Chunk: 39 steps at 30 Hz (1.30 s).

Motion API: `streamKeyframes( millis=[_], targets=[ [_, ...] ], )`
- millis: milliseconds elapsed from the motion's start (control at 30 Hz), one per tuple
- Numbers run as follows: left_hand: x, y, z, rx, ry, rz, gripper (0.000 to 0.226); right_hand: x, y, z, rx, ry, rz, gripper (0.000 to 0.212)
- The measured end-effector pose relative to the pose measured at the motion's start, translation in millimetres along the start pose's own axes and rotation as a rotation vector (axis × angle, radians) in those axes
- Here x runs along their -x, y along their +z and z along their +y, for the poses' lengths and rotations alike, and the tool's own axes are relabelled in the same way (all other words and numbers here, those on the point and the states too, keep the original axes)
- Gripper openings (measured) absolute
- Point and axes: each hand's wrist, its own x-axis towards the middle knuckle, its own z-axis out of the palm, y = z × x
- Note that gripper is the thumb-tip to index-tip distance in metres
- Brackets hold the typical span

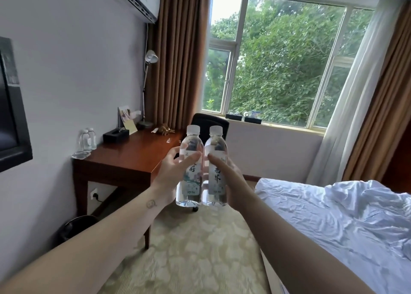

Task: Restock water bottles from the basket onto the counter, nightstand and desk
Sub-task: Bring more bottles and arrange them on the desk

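Four water bottles and two hands are shown. The left hand (173, 173) grips the left bottle (190, 141) round its middle, thumb across the front. The right hand (232, 182) holds the right bottle (216, 144) in the same way. Both held bottles are upright, white-capped, side by side and touching, in the air over the carpet (200, 244), between the desk (124, 160) and the bed (333, 216). Two desk bottles (87, 139) stand together at the desk's near left corner, by the wall, on a clear tray (80, 154) whose outline is faint. Along the desk's wall edge stand one black box (115, 135) and, at the far corner, one lamp (151, 56). One black chair (210, 121) stands at the desk's far end, its lower part hidden by the held bottles. One window (278, 60) fills the far wall. A dark screen (11, 104) is cut off by the left edge. The fingers behind the held bottles are hidden, and the small items mid-desk are too small to identify.
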Motion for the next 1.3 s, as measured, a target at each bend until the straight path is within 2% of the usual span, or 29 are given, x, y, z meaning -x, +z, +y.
streamKeyframes(
  millis=[133, 600, 1000, 1300],
  targets=[
    [-31, -1, -13, -0.019, 0.011, 0.04, 0.068, -37, -13, 12, -0.016, 0.0, -0.023, 0.055],
    [-181, -40, -28, -0.095, 0.021, 0.057, 0.069, -204, -18, 23, -0.037, 0.008, -0.058, 0.064],
    [-305, -93, -37, -0.104, 0.041, 0.105, 0.07, -350, 1, 39, -0.065, 0.009, -0.073, 0.051],
    [-382, -117, -66, -0.123, 0.039, 0.154, 0.065, -438, -5, 62, -0.088, 0.048, -0.147, 0.054]
  ],
)
